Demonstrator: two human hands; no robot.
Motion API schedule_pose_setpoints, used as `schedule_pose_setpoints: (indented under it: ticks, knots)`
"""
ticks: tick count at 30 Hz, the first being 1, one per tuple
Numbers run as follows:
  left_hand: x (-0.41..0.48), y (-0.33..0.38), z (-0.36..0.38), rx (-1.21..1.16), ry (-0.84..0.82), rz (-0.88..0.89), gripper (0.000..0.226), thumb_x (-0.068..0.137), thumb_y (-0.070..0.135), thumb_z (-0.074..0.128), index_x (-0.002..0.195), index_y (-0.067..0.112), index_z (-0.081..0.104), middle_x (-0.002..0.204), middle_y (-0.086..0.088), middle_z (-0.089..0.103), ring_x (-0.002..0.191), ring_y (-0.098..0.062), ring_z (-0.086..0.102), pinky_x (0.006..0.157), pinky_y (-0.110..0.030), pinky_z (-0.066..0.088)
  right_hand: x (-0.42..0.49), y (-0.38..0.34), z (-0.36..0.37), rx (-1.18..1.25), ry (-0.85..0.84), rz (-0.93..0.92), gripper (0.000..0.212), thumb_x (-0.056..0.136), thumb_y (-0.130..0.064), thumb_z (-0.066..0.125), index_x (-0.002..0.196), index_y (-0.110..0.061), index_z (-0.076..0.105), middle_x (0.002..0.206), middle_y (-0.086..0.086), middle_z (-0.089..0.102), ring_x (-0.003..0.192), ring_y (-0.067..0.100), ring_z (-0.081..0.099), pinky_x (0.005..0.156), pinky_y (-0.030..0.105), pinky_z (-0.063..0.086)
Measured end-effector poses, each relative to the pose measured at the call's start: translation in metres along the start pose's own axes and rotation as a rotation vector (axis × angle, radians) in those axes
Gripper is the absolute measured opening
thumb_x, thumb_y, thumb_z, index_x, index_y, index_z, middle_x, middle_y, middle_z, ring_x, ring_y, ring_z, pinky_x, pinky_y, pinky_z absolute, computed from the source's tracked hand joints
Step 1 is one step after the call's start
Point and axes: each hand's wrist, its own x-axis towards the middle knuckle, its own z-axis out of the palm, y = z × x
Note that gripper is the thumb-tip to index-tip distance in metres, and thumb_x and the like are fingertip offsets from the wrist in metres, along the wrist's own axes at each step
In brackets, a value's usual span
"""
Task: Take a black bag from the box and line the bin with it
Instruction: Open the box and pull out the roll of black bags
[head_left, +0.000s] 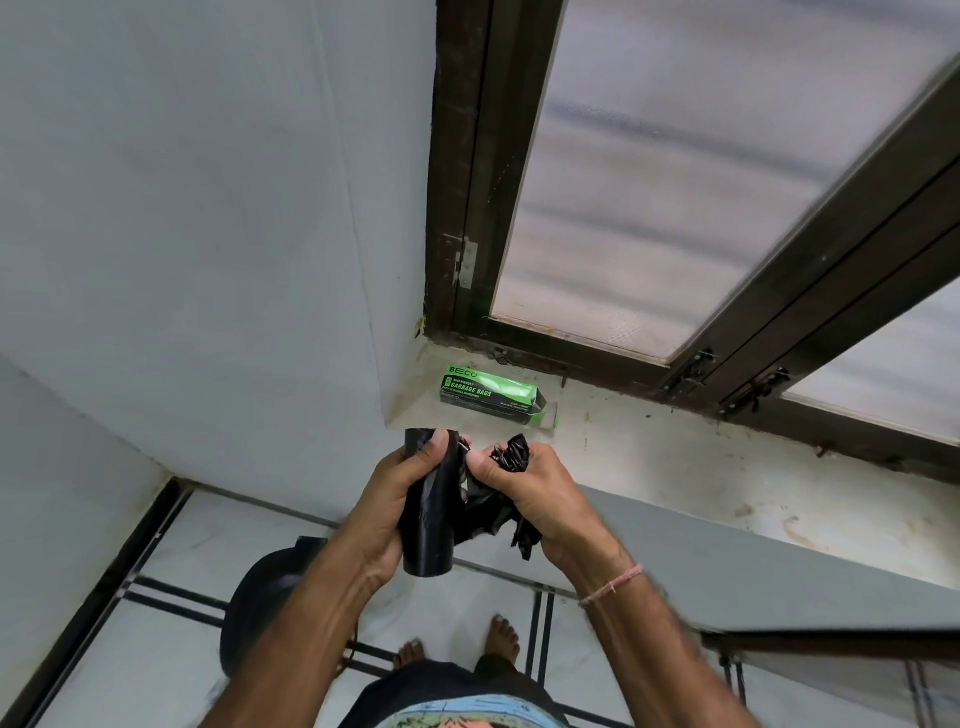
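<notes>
My left hand (395, 499) grips a black roll of bin bags (430, 530), held upright in front of me. My right hand (524, 488) clutches a crumpled black bag (511, 452) that still joins the roll between the two hands. The green and black garbage bag box (491, 391) lies on the window sill (675, 457) just beyond my hands, its right end flap open. A dark round bin (265, 597) stands on the floor at the lower left, partly hidden by my left forearm.
A dark-framed window (675, 208) rises behind the sill, one sash swung inward at the right. A pale wall fills the left. My bare feet (457, 644) stand on white tiles with black lines. A dark bar (831, 647) crosses at lower right.
</notes>
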Motion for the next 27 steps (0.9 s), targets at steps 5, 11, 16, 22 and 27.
schedule_pose_setpoints:
  ticks: [5,11,16,22,27]
  knots:
    - [-0.003,-0.004,0.012,-0.218,0.005,-0.044,0.037,0.096,0.041,0.060,0.104,0.010,0.080,0.107,-0.018,0.078,0.094,-0.029,0.076,0.082,-0.040,0.061,-0.001,0.002,0.007,0.227,-0.019,0.077,0.032,0.102,-0.026,0.064,0.075,-0.009,0.068,0.064,0.004,0.067,0.050,0.012,0.062,0.049,0.023,0.046]
    - [0.002,-0.006,0.001,-0.501,-0.067,-0.015,0.046,0.092,0.043,0.065,0.120,0.007,0.067,0.080,-0.006,0.062,0.076,-0.020,0.064,0.078,-0.033,0.058,0.008,0.012,0.001,0.659,0.029,0.168,0.023,0.095,-0.029,0.069,0.090,-0.006,0.065,0.089,0.011,0.065,0.071,0.020,0.066,0.064,0.032,0.054]
    - [0.010,-0.008,0.010,-0.309,0.080,0.067,0.037,0.091,0.044,0.068,0.103,0.009,0.066,0.075,-0.007,0.067,0.069,-0.022,0.067,0.077,-0.037,0.057,0.013,0.017,0.005,0.816,0.063,0.130,0.038,0.105,-0.026,0.057,0.078,-0.004,0.073,0.084,0.015,0.069,0.085,0.031,0.068,0.104,0.048,0.051]
    - [0.014,-0.006,0.023,-0.112,0.214,0.209,0.034,0.095,0.041,0.065,0.078,0.011,0.069,0.063,-0.007,0.068,0.052,-0.018,0.066,0.068,-0.035,0.059,0.009,0.009,0.005,0.865,0.129,0.109,0.029,0.104,-0.025,0.057,0.080,-0.009,0.058,0.062,0.003,0.054,0.058,0.020,0.059,0.074,0.038,0.056]
    - [0.021,-0.008,0.023,-0.063,0.270,0.234,0.036,0.091,0.046,0.070,0.095,0.011,0.063,0.068,-0.007,0.066,0.056,-0.019,0.062,0.060,-0.032,0.057,0.011,0.008,-0.010,0.899,0.153,0.100,0.022,0.104,-0.024,0.056,0.088,-0.009,0.053,0.062,0.001,0.046,0.048,0.009,0.038,0.044,0.022,0.041]
